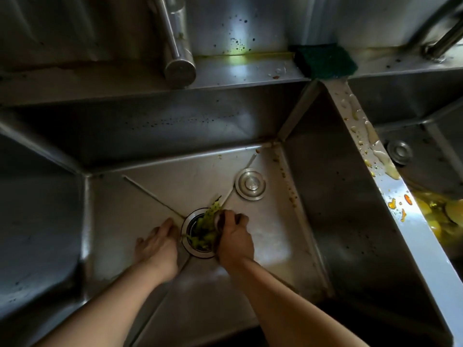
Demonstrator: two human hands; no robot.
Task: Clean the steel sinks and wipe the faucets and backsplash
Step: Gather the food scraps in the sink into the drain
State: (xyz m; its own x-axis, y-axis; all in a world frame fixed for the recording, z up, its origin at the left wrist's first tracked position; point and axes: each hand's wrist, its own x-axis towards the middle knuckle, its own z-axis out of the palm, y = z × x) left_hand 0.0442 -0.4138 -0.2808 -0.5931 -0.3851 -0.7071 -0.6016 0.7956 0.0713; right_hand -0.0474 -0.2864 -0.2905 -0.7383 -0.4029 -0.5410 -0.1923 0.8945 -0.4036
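Note:
I look down into a deep steel sink [155, 196]. At its drain [193, 249] my right hand [234, 240] grips a clump of green vegetable scraps [204, 230] that sits in the drain opening. My left hand [159, 242] rests flat on the sink floor just left of the drain, fingers straight. A steel faucet [175, 41] hangs over the back ledge. The backsplash [238, 23] behind it carries dark spots and a yellow-green stain. A green scouring sponge [324, 61] lies on the ledge at the divider's top.
A round steel drain stopper [250, 184] lies on the sink floor beyond the drain. The divider [390, 196] is splashed with yellowish liquid and orange bits. The right sink [413, 101] holds yellow food waste [441, 216] and another stopper [399, 152]. A second faucet [441, 43] stands far right.

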